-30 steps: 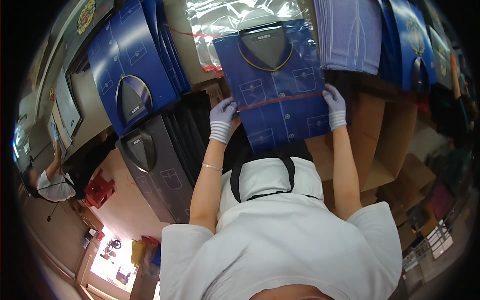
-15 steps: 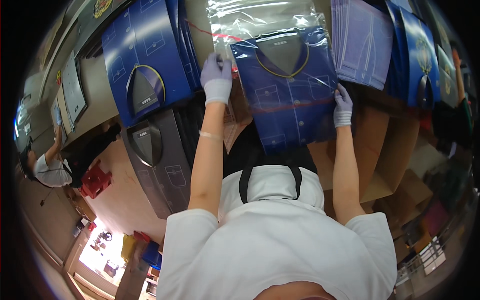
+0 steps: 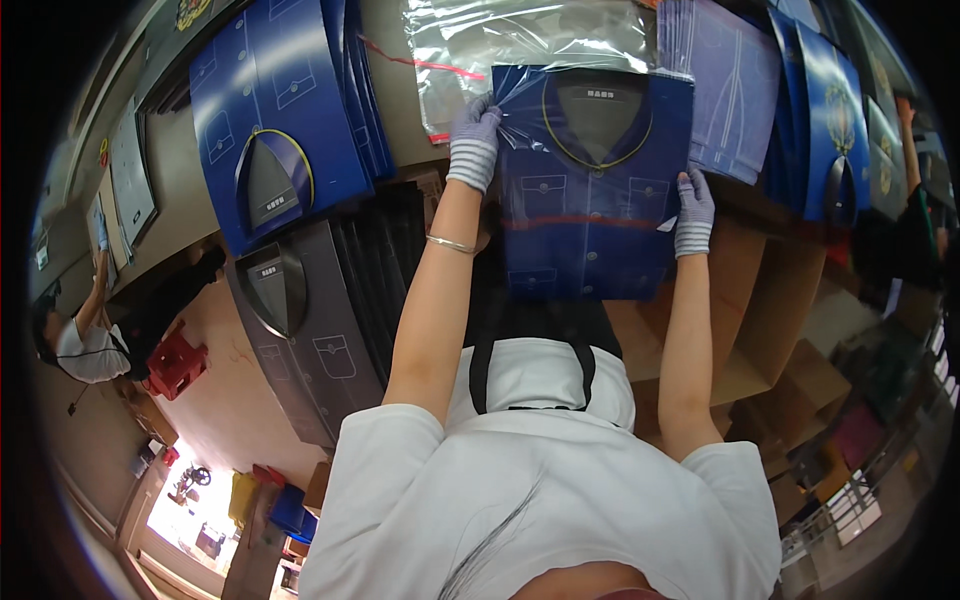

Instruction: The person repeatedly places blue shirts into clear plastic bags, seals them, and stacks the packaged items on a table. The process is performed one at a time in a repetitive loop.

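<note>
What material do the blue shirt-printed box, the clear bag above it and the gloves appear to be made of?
The blue shirt-printed box looks like coated cardboard: flat, stiff, straight edges, a slight sheen. The clear bag seems to be thin plastic film, since it is see-through, wrinkled and glints. The glove on the left hand and the one on the right hand look like knitted fabric with a pale coating, judging by the striped cuffs.

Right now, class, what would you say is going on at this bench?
A person in a white top and gloves is handling a flat blue shirt-printed box. The left hand grips its upper left corner, by the mouth of a clear plastic bag, whose film crinkles over that corner. The right hand steadies the box's right edge. A stack of similar blue boxes and grey ones lies to the left.
</note>
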Motion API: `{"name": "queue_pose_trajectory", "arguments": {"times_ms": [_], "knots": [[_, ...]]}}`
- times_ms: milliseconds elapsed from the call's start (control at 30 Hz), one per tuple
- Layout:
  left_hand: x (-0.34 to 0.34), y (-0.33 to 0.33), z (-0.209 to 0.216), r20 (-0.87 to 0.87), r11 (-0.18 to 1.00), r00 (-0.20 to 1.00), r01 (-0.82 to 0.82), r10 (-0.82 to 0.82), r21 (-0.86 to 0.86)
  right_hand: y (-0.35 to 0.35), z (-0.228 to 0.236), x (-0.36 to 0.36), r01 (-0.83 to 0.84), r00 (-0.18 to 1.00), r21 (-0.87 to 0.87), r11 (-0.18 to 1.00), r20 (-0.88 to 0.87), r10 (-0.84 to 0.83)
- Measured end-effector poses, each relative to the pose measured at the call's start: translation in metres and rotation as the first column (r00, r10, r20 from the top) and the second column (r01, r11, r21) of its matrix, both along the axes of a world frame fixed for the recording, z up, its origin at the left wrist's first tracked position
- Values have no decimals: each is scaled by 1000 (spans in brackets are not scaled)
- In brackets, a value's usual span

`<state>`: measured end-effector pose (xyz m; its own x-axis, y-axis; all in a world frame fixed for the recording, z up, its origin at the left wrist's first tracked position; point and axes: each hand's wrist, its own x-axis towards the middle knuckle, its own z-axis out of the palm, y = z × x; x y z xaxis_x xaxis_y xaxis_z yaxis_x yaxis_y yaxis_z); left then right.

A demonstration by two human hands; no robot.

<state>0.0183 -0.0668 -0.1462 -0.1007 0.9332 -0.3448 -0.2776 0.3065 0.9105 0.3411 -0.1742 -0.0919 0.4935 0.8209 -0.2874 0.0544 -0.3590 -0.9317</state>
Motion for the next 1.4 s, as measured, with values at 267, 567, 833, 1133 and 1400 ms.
{"name": "queue_pose_trajectory", "arguments": {"times_ms": [267, 567, 833, 1133, 1400], "knots": [[14, -35, 35, 77, 985, 982, -172, 174, -24, -18, -5, 7, -50, 980, 33, 998, -190, 56], [3, -1, 74, -145, 995, 986, -78, 86, 59, -39, -5, 11, -144, 975, 98, 985, -159, 158], [21, 10, 40, 10, 954, 961, -275, 276, 122, -4, -1, 10, 46, 995, 47, 998, -94, -41], [16, -15, 44, 238, 921, 904, -382, 355, 77, -19, -17, 2, 17, 1000, 37, 999, 7, -17], [13, -94, 43, -165, 983, 974, -170, 157, -67, -70, -25, -3, 115, 987, 15, 993, -112, -113]]}}
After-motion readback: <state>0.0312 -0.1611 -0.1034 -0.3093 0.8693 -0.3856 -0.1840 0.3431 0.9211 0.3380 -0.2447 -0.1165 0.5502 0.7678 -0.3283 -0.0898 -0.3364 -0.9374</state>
